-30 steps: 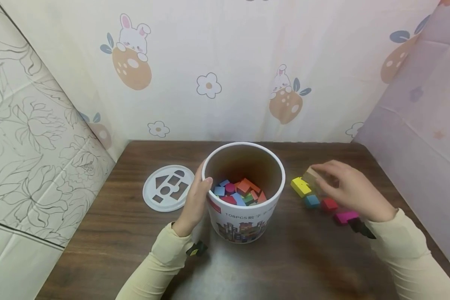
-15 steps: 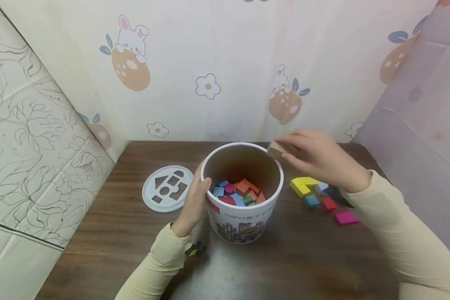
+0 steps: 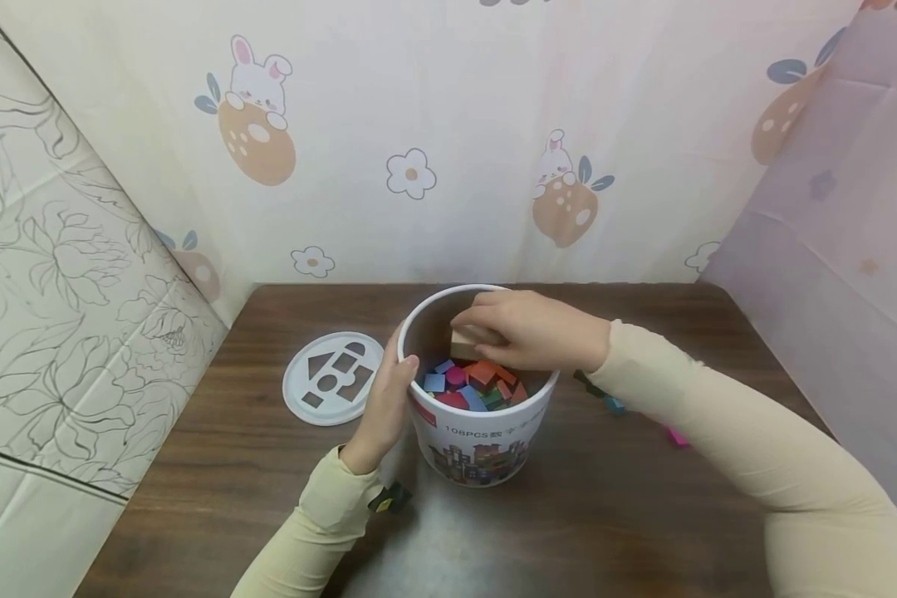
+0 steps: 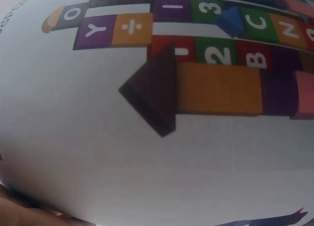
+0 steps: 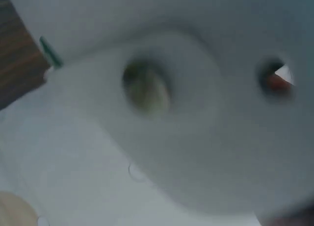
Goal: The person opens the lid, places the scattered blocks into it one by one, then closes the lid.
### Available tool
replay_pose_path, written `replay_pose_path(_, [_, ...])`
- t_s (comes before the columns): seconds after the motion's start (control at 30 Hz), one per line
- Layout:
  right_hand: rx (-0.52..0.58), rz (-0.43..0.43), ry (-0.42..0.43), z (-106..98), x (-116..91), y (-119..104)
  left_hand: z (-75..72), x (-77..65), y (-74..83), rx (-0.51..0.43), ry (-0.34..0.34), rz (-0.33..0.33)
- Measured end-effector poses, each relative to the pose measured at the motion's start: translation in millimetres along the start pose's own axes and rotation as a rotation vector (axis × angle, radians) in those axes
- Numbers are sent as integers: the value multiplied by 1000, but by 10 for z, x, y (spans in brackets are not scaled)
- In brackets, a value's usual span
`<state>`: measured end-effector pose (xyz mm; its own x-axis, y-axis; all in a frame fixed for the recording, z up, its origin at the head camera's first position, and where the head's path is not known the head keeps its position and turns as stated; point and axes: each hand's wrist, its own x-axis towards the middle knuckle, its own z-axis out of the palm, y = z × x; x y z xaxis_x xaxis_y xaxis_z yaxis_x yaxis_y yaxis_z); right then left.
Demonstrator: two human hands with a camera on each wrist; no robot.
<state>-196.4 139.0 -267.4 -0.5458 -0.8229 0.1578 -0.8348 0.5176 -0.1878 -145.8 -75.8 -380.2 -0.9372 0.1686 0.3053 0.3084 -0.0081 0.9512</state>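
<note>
A white round bucket [image 3: 478, 453] with printed pictures stands upright on the table, with several coloured blocks [image 3: 469, 399] lying inside. My left hand [image 3: 381, 411] grips its left side, thumb near the rim and fingers along the outer wall. The left wrist view shows the bucket's printed wall [image 4: 98, 138] up close. Inside the bucket's mouth, my right hand [image 3: 526, 328] pinches a plain wooden block [image 3: 463, 345] above the coloured ones. That hand hides part of the rim. The right wrist view is a pale blur where the block cannot be made out.
A white lid [image 3: 299, 386] with cut-out shapes lies left of the bucket on the brown wooden table [image 3: 269, 498]. Right of the bucket, a blue block [image 3: 614, 404] and a pink block [image 3: 676, 437] peek out from under my right sleeve. A patterned curtain [image 3: 478, 224] hangs behind.
My right hand has carried the plain wooden block from the loose blocks at the right, over the rim and into the bucket. My left hand has stayed on the bucket.
</note>
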Motion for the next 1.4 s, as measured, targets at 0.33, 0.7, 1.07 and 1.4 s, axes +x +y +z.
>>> replay_pose_path(0.33, [-33, -36, -168, 202, 182, -54, -9, 2, -2, 1, -1, 9])
replay_pose_path(0.7, [-56, -5, -214, 261, 157, -44, -23, -4, -20, 5, -3, 14])
replay_pose_path(1.07, [-66, 18, -193, 249, 118, -15, -17, -8, -15, 12, -3, 2])
replay_pose_path(1.4, [-42, 28, -4, 45, -107, 65, -20, -6, -24, 1, -7, 7])
